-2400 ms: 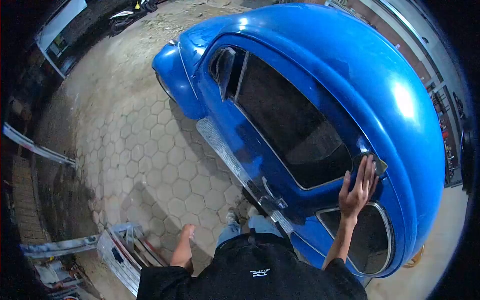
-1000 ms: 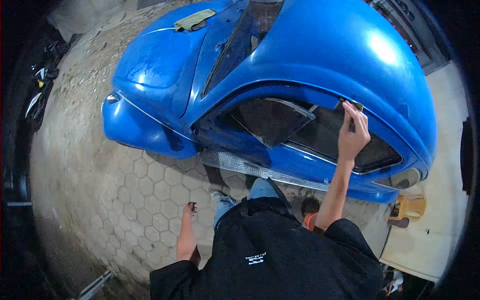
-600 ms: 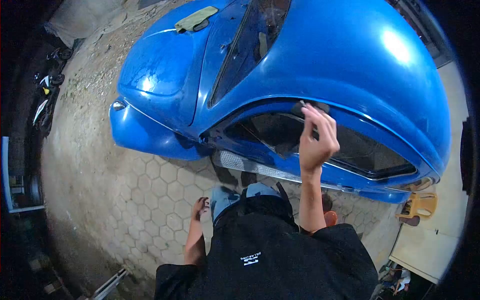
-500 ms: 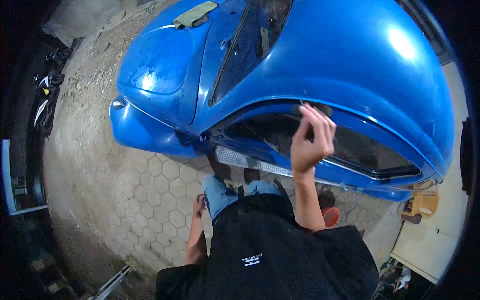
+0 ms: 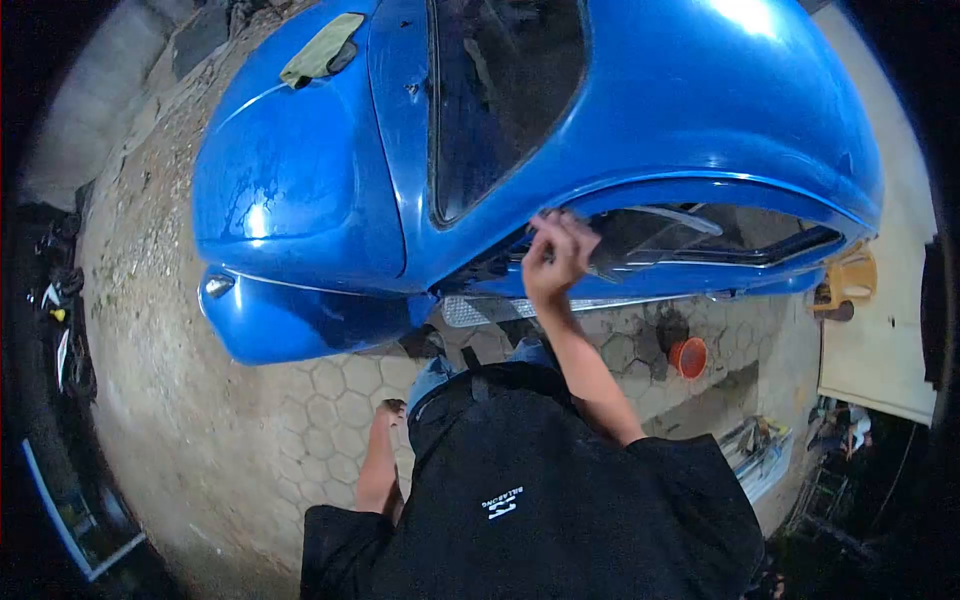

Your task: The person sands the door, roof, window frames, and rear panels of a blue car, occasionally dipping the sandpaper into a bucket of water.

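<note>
A rounded blue car (image 5: 690, 120) fills the upper part of the head view. My right hand (image 5: 560, 258) is raised near the front of its side window (image 5: 740, 235), fingers bent together. A blurred dark patch shows at the fingertips; what they hold, if anything, I cannot make out. Low at my hip hangs my left hand (image 5: 394, 408), beside my jeans (image 5: 432, 378), its fingers mostly hidden. A green cloth (image 5: 322, 50) lies on the car's front lid, away from both hands.
An orange-red bucket (image 5: 687, 357) stands on the hexagonal paving (image 5: 335, 415) at the right. Beyond the car's rear is a yellow plastic chair (image 5: 850, 278). A textured running board (image 5: 490, 311) edges the car. Motorcycles (image 5: 62, 330) stand at far left.
My right hand has shifted left and slightly up in view, from above the side window toward its front end. The camera view has turned too; my left hand stays by my hip.
</note>
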`<action>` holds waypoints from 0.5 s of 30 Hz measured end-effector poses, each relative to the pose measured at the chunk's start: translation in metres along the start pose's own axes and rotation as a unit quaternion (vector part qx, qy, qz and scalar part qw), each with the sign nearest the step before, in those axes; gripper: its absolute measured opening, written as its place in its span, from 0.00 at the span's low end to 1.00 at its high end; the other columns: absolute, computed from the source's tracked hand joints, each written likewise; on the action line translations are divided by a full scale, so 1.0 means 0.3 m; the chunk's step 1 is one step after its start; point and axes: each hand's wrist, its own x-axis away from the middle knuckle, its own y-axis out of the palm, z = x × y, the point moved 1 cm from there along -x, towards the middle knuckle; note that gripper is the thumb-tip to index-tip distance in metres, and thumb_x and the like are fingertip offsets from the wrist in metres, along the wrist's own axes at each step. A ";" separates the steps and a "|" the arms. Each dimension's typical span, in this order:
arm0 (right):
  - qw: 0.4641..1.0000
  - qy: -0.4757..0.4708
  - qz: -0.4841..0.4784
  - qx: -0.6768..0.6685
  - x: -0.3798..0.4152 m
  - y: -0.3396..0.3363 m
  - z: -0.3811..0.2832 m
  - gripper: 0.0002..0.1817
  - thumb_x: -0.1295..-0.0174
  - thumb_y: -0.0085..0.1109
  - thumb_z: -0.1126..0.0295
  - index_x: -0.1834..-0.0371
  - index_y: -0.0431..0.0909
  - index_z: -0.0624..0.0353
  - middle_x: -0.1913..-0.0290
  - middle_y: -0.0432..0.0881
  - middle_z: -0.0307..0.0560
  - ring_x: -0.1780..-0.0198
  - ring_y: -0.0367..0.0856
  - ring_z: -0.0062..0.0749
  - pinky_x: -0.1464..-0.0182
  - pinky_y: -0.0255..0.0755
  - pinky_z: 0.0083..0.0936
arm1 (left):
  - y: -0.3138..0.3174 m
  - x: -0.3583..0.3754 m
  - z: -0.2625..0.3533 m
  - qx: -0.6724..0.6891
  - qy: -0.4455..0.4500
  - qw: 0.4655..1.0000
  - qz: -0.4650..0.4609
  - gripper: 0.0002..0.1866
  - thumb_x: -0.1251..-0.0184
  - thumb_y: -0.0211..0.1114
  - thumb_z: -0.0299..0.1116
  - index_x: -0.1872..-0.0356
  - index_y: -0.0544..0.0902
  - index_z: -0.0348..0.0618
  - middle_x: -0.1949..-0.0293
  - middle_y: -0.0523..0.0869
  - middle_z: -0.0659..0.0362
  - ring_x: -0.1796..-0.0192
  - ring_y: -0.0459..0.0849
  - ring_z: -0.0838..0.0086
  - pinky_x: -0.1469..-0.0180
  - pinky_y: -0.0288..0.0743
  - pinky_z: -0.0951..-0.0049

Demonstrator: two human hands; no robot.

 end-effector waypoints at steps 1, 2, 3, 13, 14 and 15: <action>0.999 0.017 -0.015 -0.025 0.094 0.033 -0.017 0.08 0.39 0.62 0.80 0.64 0.84 0.52 0.62 0.79 0.42 0.56 0.76 0.38 0.51 0.73 0.35 | -0.073 -0.008 0.018 0.029 -0.031 0.999 0.002 0.19 0.27 0.51 0.44 0.40 0.79 0.57 0.54 0.86 0.57 0.57 0.85 0.65 0.60 0.80 0.56; 0.999 0.013 -0.045 -0.020 0.154 0.035 -0.031 0.08 0.39 0.63 0.81 0.63 0.83 0.53 0.61 0.78 0.43 0.55 0.75 0.39 0.52 0.73 0.35 | -0.129 -0.013 0.021 0.080 -0.049 0.995 0.034 0.18 0.27 0.51 0.43 0.41 0.79 0.56 0.54 0.86 0.57 0.58 0.85 0.66 0.62 0.80 0.56; 0.997 0.010 -0.072 -0.017 0.189 0.044 -0.049 0.08 0.40 0.63 0.81 0.62 0.82 0.53 0.61 0.77 0.44 0.54 0.75 0.40 0.52 0.72 0.35 | -0.185 -0.017 0.027 0.132 -0.064 0.987 0.068 0.18 0.27 0.50 0.42 0.41 0.79 0.54 0.54 0.86 0.57 0.58 0.86 0.66 0.63 0.79 0.57; 0.942 0.333 -0.034 0.012 0.431 0.117 -0.123 0.15 0.34 0.60 0.70 0.52 0.70 0.69 0.59 0.74 0.58 0.54 0.72 0.52 0.53 0.67 0.43 | -0.462 -0.035 0.120 0.006 -0.046 0.998 0.029 0.20 0.26 0.47 0.44 0.40 0.78 0.53 0.54 0.86 0.55 0.61 0.85 0.67 0.60 0.78 0.60; 0.950 0.293 -0.077 0.076 0.512 0.125 -0.122 0.15 0.33 0.58 0.68 0.52 0.69 0.69 0.59 0.73 0.59 0.53 0.71 0.53 0.52 0.66 0.43 | -0.473 -0.027 0.118 -0.006 -0.045 0.999 0.022 0.20 0.26 0.47 0.44 0.40 0.78 0.53 0.53 0.86 0.55 0.61 0.85 0.66 0.60 0.79 0.60; 0.950 0.251 -0.121 0.140 0.538 0.129 -0.141 0.16 0.31 0.56 0.66 0.51 0.69 0.70 0.58 0.73 0.61 0.53 0.71 0.55 0.51 0.65 0.44 | -0.486 -0.020 0.115 -0.017 -0.043 0.999 0.015 0.20 0.26 0.47 0.44 0.39 0.78 0.53 0.53 0.86 0.55 0.61 0.85 0.66 0.60 0.79 0.60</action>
